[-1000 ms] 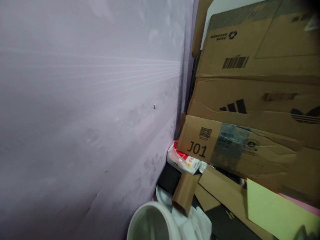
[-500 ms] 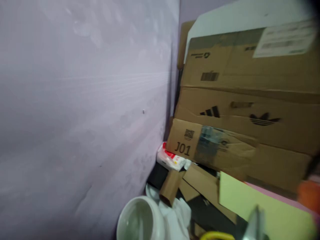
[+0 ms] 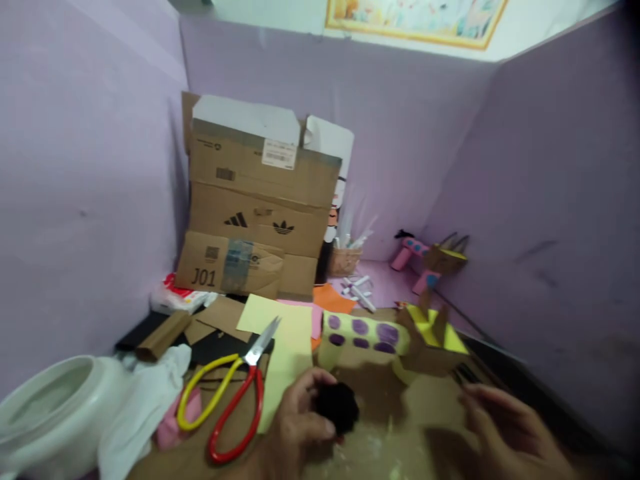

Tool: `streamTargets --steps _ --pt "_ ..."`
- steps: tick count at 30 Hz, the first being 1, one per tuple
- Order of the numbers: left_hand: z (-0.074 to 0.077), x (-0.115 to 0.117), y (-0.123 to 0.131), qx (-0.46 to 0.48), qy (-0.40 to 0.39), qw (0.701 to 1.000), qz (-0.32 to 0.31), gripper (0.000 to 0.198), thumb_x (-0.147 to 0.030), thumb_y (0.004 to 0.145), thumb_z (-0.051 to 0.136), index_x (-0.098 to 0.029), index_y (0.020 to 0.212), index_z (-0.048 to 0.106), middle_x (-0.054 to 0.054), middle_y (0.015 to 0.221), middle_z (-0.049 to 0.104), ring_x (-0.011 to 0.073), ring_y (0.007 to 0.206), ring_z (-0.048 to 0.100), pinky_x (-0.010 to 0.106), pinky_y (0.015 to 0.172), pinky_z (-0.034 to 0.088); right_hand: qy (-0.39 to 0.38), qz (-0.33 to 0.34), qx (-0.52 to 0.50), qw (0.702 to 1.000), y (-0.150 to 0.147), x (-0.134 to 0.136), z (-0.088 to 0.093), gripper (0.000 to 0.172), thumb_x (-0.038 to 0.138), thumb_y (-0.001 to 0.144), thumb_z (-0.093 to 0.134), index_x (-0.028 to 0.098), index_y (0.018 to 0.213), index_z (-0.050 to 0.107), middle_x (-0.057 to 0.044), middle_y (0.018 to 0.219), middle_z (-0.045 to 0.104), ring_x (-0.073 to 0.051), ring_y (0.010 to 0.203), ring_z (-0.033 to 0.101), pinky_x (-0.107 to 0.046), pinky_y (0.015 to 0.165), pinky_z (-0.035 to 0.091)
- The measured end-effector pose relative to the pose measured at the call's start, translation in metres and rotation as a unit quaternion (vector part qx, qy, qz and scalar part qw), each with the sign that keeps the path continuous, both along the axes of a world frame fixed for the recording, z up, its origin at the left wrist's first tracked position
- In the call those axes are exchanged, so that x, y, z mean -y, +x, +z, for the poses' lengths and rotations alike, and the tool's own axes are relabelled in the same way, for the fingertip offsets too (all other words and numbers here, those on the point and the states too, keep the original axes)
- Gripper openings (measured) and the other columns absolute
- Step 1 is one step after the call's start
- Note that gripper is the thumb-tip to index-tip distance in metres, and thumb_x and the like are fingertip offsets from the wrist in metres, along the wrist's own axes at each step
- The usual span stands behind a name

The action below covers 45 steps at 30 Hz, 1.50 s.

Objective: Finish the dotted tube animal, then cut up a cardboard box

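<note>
My left hand is closed on a black, fuzzy, round clump low in the middle of the head view. At the lower right, my right hand has its thumb and fingers drawn together. A small dark, thin piece shows at its fingertips, too blurred to name. Between and beyond both hands stands a paper craft animal with a pale yellow tube body with purple spots and a brown cardboard head part lined in yellow. Scissors with one yellow and one red handle lie left of my left hand.
A flattened cardboard box leans on the back wall. Yellow paper, a white pot and a white cloth are at left. Markers, a basket and a pink craft animal stand farther back.
The view has swung right and down from the left wall. Both hands, the black clump and the spotted craft animal have come into view.
</note>
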<state>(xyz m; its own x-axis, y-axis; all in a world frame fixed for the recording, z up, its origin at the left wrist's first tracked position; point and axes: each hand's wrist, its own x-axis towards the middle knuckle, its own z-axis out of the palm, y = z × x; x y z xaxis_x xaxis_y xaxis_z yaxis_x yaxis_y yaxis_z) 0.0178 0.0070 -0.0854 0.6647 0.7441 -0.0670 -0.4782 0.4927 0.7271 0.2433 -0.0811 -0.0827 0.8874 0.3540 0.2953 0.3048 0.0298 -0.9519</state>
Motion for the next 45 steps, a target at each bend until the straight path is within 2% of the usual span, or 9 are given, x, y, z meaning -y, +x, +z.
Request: streamTargets --steps 3,7,10,15,24,30,36,41,45 --pt "0.016 0.008 -0.002 -0.073 0.033 0.996 0.042 0.046 -0.011 0.05 0.062 -0.018 0.095 0.056 0.006 0.087 0.063 0.0185 0.076 0.056 0.027 0.059 0.045 -0.015 0.157 0.024 0.987 -0.015 0.003 0.005 0.029 0.044 0.064 0.069 0.021 0.081 0.062 -0.007 0.082 0.065 -0.02 0.071 0.06 -0.03 0.061 0.05" --pt "0.034 0.019 -0.002 -0.106 0.041 0.991 0.066 0.043 -0.014 0.053 0.061 -0.017 0.096 0.055 0.006 0.086 0.062 0.0175 0.068 0.057 0.027 0.057 0.043 -0.02 0.347 -0.019 0.937 -0.048 -0.004 0.016 0.029 0.043 0.069 0.064 0.02 0.085 0.061 -0.007 0.08 0.065 -0.018 0.063 0.059 -0.028 0.053 0.049" --pt "0.038 0.025 -0.001 -0.09 0.022 0.994 0.062 0.039 -0.018 0.058 0.056 -0.015 0.096 0.053 0.006 0.081 0.062 0.0182 0.061 0.058 0.028 0.054 0.042 0.0 0.431 -0.082 0.899 -0.061 -0.011 0.028 0.035 0.043 0.069 0.063 0.02 0.095 0.058 -0.01 0.095 0.064 -0.017 0.065 0.059 -0.025 0.046 0.046" --pt "0.039 0.033 0.001 -0.097 0.038 0.993 0.058 0.045 -0.018 0.061 0.051 -0.014 0.106 0.05 0.006 0.081 0.062 0.0174 0.056 0.057 0.026 0.048 0.04 -0.02 0.537 -0.041 0.842 -0.067 -0.02 0.037 0.047 0.03 0.065 0.067 0.02 0.109 0.054 -0.01 0.108 0.06 -0.017 0.072 0.058 -0.023 0.047 0.045" --pt "0.04 0.04 0.001 -0.14 0.097 0.985 0.033 0.047 -0.016 0.058 0.055 -0.016 0.104 0.051 0.006 0.089 0.061 0.0169 0.061 0.058 0.025 0.048 0.042 -0.027 0.589 -0.045 0.807 -0.061 -0.012 0.029 0.043 0.031 0.063 0.067 0.018 0.102 0.056 -0.008 0.101 0.061 -0.009 0.056 0.05 -0.022 0.048 0.041" --pt "0.033 0.045 0.006 -0.178 0.127 0.974 0.051 0.038 -0.018 0.061 0.063 -0.018 0.097 0.05 0.002 0.077 0.06 0.0148 0.059 0.058 0.023 0.047 0.043 -0.035 0.499 -0.004 0.866 -0.061 -0.01 0.037 0.033 0.024 0.057 0.07 0.018 0.087 0.056 0.004 0.06 0.054 -0.01 0.054 0.047 -0.021 0.049 0.036" --pt "0.04 0.046 0.003 -0.148 0.083 0.981 0.089 0.032 -0.019 0.063 0.06 -0.015 0.093 0.05 0.004 0.075 0.061 0.0159 0.056 0.059 0.025 0.046 0.043 0.023 0.42 0.149 0.895 -0.058 -0.004 0.035 0.006 0.024 0.076 0.055 0.019 0.074 0.057 0.001 0.062 0.056 -0.01 0.053 0.049 -0.021 0.049 0.038" --pt "0.041 0.045 -0.001 -0.139 0.042 0.985 0.096 0.017 -0.022 0.071 0.054 -0.014 0.085 0.05 0.003 0.069 0.059 0.0126 0.05 0.054 0.021 0.042 0.038 0.121 0.374 0.288 0.873 -0.053 0.011 0.034 0.004 0.02 0.077 0.055 0.021 0.076 0.058 0.002 0.055 0.055 -0.01 0.046 0.048 -0.021 0.046 0.038" --pt "0.043 0.048 0.0 -0.147 0.035 0.985 0.084 0.015 -0.023 0.071 0.054 -0.013 0.082 0.051 0.003 0.065 0.059 0.0125 0.048 0.054 0.02 0.04 0.035 0.085 0.437 0.323 0.835 -0.058 0.014 0.035 0.004 0.022 0.076 0.056 0.02 0.078 0.059 0.0 0.058 0.057 -0.01 0.048 0.049 -0.022 0.047 0.039"
